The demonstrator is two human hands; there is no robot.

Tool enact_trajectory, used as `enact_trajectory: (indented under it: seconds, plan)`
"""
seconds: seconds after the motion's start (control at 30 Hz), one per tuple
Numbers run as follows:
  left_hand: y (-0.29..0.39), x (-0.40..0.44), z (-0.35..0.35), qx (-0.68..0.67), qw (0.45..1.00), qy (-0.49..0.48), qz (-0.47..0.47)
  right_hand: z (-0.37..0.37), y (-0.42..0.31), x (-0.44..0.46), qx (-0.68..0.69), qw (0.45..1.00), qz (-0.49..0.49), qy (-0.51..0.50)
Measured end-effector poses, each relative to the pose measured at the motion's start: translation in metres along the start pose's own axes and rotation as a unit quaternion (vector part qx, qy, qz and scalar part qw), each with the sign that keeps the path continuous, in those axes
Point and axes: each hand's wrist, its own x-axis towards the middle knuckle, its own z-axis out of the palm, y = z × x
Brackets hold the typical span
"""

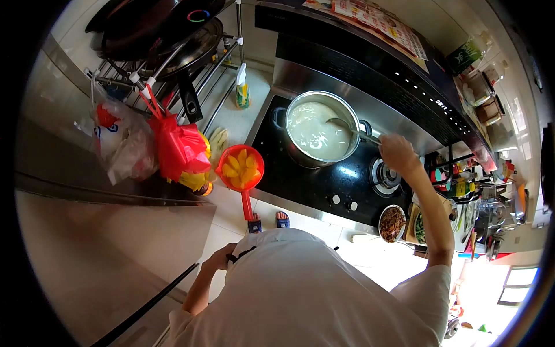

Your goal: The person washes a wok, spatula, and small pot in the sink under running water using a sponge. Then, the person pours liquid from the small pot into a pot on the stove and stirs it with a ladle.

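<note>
My right hand (398, 154) is closed around the handle of a metal ladle (369, 137). The ladle's head is partly sunk in a white, soupy liquid (317, 132) inside a large steel pot (293, 144). This pot stands on the left part of a black glass cooktop (295, 180). Down by my waist is my left hand (217, 259), close to my white shirt and a black strap or cord; its fingers are mostly hidden. A red long-handled scoop (247, 202) holding yellow-orange pieces (240, 168) sits at the counter's edge, left of the cooktop.
The bare right burner (386, 176) lies below my right forearm. A bowl of brown shredded food (392, 224) stands at the cooktop's near right corner. Pans on a metal rack (225, 69), a spray bottle (242, 89) and a red plastic bag (182, 147) occupy the left. The range hood (358, 63) overhangs behind.
</note>
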Motion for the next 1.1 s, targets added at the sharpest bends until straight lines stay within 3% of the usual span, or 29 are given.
enact_trajectory:
  seconds: [0.07,0.13,0.2,0.3,0.4,0.53,0.73,0.83,1.0,1.1]
  plan:
    - [-0.001,0.000,0.001,0.012,1.000,0.001,0.002,0.003,0.018,0.008,-0.007,0.998,-0.063,0.002]
    - [0.000,0.000,0.001,0.018,1.000,-0.002,0.006,-0.032,0.011,0.021,0.079,0.979,0.013,-0.187]
    - [0.017,-0.002,-0.005,-0.007,1.000,-0.008,-0.022,-0.064,0.000,0.029,0.179,0.914,0.120,-0.343]
    - [0.007,-0.001,-0.002,-0.034,0.999,-0.007,-0.001,-0.046,0.014,0.034,0.273,0.867,0.137,-0.394]
    - [0.007,-0.001,-0.002,-0.061,0.997,0.001,0.044,-0.008,0.024,0.026,0.475,0.751,0.206,-0.410]
    - [0.010,0.001,-0.003,-0.082,0.996,-0.007,0.035,0.030,-0.009,0.007,0.607,0.684,0.222,-0.338]
    - [-0.017,0.003,0.001,-0.130,0.991,-0.018,0.020,0.082,-0.038,-0.014,0.704,0.647,0.239,-0.168]
    - [-0.013,0.007,-0.003,-0.058,0.998,-0.030,0.025,0.082,-0.039,-0.024,0.711,0.643,0.253,-0.133]
    - [-0.024,0.009,0.000,-0.070,0.996,-0.055,-0.029,0.077,-0.034,-0.045,0.708,0.655,0.250,-0.086]
    - [-0.036,0.015,0.006,-0.058,0.996,-0.062,-0.015,0.062,-0.034,-0.054,0.705,0.655,0.264,-0.068]
